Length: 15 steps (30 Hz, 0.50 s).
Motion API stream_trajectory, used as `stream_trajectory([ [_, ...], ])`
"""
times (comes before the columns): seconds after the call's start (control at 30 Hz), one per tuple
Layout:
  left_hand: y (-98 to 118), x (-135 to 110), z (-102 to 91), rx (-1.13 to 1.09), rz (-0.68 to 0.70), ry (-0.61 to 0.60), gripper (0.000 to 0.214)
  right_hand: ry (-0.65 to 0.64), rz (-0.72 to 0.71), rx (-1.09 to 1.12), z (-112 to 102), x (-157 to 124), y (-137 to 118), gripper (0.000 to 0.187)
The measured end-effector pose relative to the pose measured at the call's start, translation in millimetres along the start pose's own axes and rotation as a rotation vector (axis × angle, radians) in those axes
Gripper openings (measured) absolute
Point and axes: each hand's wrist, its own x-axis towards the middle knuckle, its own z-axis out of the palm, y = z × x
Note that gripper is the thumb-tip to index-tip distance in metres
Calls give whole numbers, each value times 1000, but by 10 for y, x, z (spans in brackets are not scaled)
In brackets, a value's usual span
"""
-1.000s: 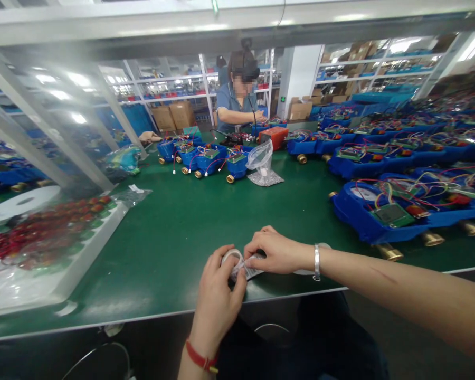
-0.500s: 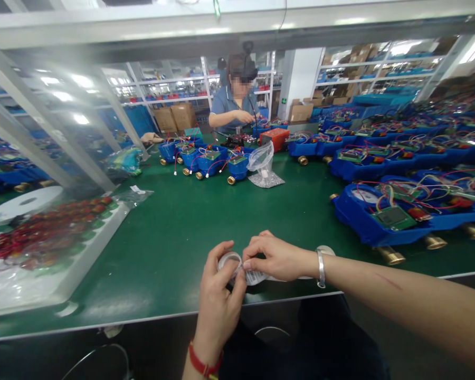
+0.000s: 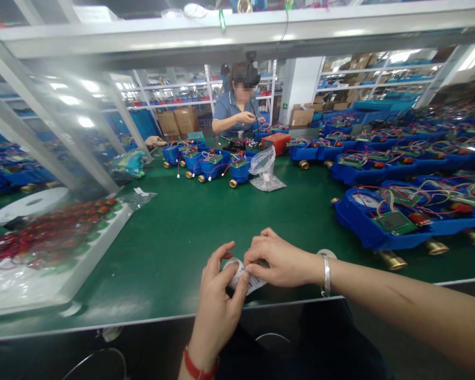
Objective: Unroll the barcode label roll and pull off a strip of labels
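Observation:
Near the front edge of the green table, both my hands work at a curled strip of white labels (image 3: 255, 285) with small dark print. My left hand (image 3: 220, 295) grips the strip's loop between thumb and fingers, the forefinger arched above it. The fingertips of my right hand (image 3: 281, 259) pinch the same strip just beside the left thumb. What lies exactly between the fingertips is hidden. A round pale roll (image 3: 326, 254) shows partly behind my right wrist.
Blue meter housings with wired circuit boards (image 3: 396, 219) fill the right side, brass fittings jutting out. Similar housings (image 3: 214, 162) and a clear plastic bag (image 3: 267, 179) stand farther back. A white foam tray (image 3: 98, 243) of red-wired parts is left. A co-worker (image 3: 237, 105) sits opposite.
The label strip's loop has shifted and flattened between my fingers, with less strip showing beneath my right hand. My hands stay almost in place. The view has tilted up slightly.

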Motion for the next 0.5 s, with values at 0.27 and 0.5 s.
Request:
stream_trajectory([
  [0.27,116,2,-38,3,36,28,16,19,14,113,48,0,-3,20],
  [0.5,173,33,-72,-28,30,28,17,29,46,246,59,1,44,17],
])
